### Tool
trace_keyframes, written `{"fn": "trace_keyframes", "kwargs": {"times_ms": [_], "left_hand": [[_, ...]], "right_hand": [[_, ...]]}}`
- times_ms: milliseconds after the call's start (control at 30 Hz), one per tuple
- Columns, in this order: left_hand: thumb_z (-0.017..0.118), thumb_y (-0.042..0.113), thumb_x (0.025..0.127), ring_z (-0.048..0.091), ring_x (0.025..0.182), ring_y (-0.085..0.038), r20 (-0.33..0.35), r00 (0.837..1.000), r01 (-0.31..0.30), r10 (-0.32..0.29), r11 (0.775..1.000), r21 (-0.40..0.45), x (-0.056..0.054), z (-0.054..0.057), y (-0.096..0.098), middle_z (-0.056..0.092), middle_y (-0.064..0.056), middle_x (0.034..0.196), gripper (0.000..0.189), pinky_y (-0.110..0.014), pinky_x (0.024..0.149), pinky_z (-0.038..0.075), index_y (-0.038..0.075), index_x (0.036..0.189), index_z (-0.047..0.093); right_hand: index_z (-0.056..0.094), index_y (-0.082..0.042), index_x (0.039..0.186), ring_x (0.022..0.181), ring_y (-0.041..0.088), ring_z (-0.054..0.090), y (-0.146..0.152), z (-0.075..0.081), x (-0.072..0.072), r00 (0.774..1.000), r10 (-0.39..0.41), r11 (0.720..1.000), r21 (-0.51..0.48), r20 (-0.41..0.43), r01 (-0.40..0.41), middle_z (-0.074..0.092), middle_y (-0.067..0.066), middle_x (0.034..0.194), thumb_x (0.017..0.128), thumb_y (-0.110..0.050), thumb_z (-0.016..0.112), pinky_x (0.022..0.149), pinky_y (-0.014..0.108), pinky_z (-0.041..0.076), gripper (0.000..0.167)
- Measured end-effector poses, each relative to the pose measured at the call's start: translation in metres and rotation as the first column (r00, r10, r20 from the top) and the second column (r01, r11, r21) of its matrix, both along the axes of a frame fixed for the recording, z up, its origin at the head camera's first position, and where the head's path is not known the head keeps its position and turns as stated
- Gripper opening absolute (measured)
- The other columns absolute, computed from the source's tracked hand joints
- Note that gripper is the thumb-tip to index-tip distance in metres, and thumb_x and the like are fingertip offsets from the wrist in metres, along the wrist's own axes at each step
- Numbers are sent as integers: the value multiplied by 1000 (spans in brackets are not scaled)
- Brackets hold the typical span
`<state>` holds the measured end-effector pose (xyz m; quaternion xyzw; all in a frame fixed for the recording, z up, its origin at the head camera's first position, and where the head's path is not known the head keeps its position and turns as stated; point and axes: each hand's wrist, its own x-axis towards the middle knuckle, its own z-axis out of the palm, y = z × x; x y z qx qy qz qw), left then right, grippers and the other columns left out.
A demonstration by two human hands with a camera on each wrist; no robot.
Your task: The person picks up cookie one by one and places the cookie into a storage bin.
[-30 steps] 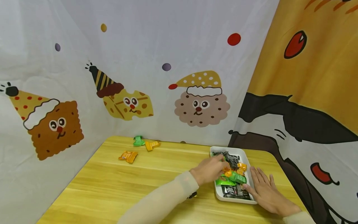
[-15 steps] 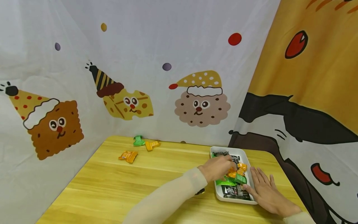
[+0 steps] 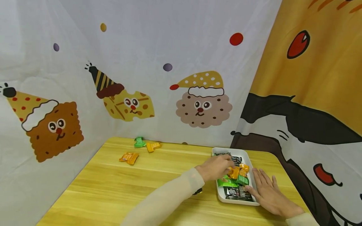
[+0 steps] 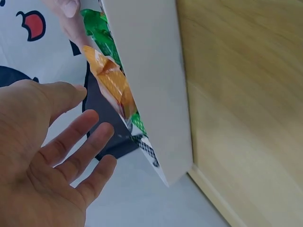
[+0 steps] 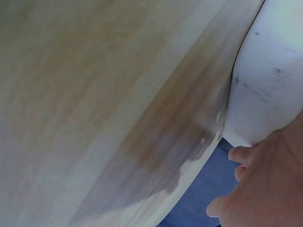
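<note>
A white tray point(image 3: 238, 201) on the right of the table holds several wrapped sweets in black, green and orange. My left hand point(image 3: 215, 168) reaches over its left rim, fingers close over the orange-wrapped sweets point(image 3: 234, 172). In the left wrist view this hand point(image 4: 52, 151) has loosely bent fingers with nothing between them, beside an orange wrapper point(image 4: 111, 80). Below lie green-wrapped sweets point(image 3: 224, 182) and black-wrapped ones point(image 3: 237, 193). My right hand point(image 3: 268, 193) lies along the right side, fingers straight, thumb at the rim.
Two orange-wrapped sweets, one nearer point(image 3: 129, 158) and one farther point(image 3: 153, 147), lie at the table's back left with a green-wrapped one point(image 3: 139, 142). A printed cloth point(image 3: 158, 37) hangs behind the wooden table point(image 3: 113, 191).
My left hand moved right over the sweets, then drew back a little left, uncovering more of the orange wrappers. My right hand has stayed at the tray's side.
</note>
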<state>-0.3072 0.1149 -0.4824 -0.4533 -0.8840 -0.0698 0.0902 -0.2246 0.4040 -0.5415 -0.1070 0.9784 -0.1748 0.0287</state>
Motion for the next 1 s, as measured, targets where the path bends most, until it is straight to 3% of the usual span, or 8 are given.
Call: {"fn": "trace_keyframes", "kwargs": {"times_ms": [100, 300, 533, 700, 867, 1000], "left_hand": [[75, 29, 117, 76, 116, -5, -17, 1000, 2, -1, 1000, 18, -1, 0, -13, 78, 6, 139, 25, -12, 97, 61, 27, 140, 84], [74, 26, 117, 76, 106, -5, 37, 999, -31, 29, 999, 45, 1, 0, -44, 77, 0, 142, 27, -15, 91, 62, 23, 141, 84], [72, 29, 118, 77, 117, -13, 57, 990, -132, 128, 990, 54, -1, -8, -85, 74, -2, 151, 33, -34, 103, 68, 25, 149, 78], [74, 30, 117, 77, 102, -11, 49, 981, -193, 190, 978, 74, -4, -11, -120, 75, -5, 148, 33, -36, 94, 69, 23, 149, 79], [76, 30, 116, 76, 99, -17, 87, 960, -275, 266, 955, 111, -5, -13, -161, 75, -8, 147, 32, -47, 96, 69, 19, 147, 79], [76, 28, 116, 77, 105, -25, 146, 930, -356, 337, 923, 143, -6, -11, -196, 74, -12, 145, 33, -57, 102, 67, 15, 147, 79]], "right_hand": [[19, 10, 182, 172, 69, 15, 0, -1, -1, 1000, -1, 1000, 11, -7, 1, 19, 40, 188, 118, -64, 56, 132, 95, -1, 104], [18, 9, 182, 172, 69, 14, 1, -4, -2, 1000, -5, 1000, 14, -5, 5, 18, 41, 188, 118, -65, 56, 132, 95, -2, 105], [14, 8, 183, 173, 68, 14, 3, -1, 0, 1000, 2, 1000, -13, -1, -2, 17, 41, 188, 119, -63, 55, 133, 94, -4, 104], [13, 8, 183, 173, 68, 14, 4, -1, 1, 1000, 7, 1000, -20, -3, -7, 17, 41, 188, 119, -64, 54, 134, 93, -6, 105], [12, 7, 184, 174, 68, 13, 4, -2, 3, 1000, 7, 1000, -30, 5, -7, 17, 41, 189, 119, -64, 55, 134, 93, -7, 105], [12, 7, 183, 173, 68, 12, 2, -3, 1, 1000, 2, 1000, -26, 19, -2, 16, 41, 189, 118, -65, 55, 134, 93, -7, 106]]}}
